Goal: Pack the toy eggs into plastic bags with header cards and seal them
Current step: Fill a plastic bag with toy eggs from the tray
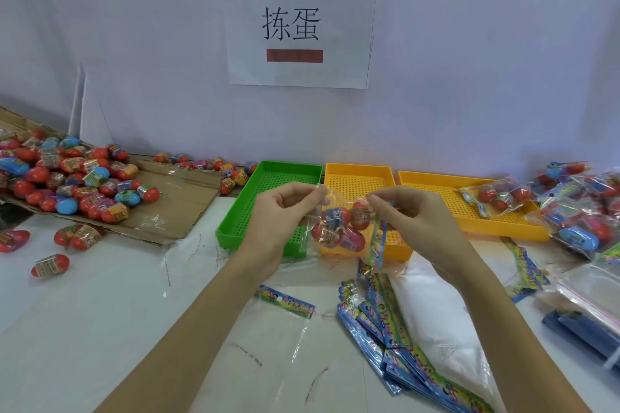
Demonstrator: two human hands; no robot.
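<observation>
Holding a clear plastic bag of red and blue toy eggs (339, 228) above the desk (100, 312), both hands pinch its top edge; left hand (285, 214) grips the left corner, right hand (406, 214) the right, fingers curled; bag hangs between them, mouth up, its colourful header card (378, 241) dangling at the right hand's side, so sealing likely falls to it; green perforated tray (268, 184) holds nothing visible; far yellow perforated tray (446, 191) holds one packed bag (496, 194); loose eggs on cardboard (188, 198) lie left.

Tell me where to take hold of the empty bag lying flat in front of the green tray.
Pinch the empty bag by its printed header strip, coming from above at the far edge. That strip looks stiffer than the limp clear film below it, and it lies flat and uncovered between the person's forearms.
</observation>
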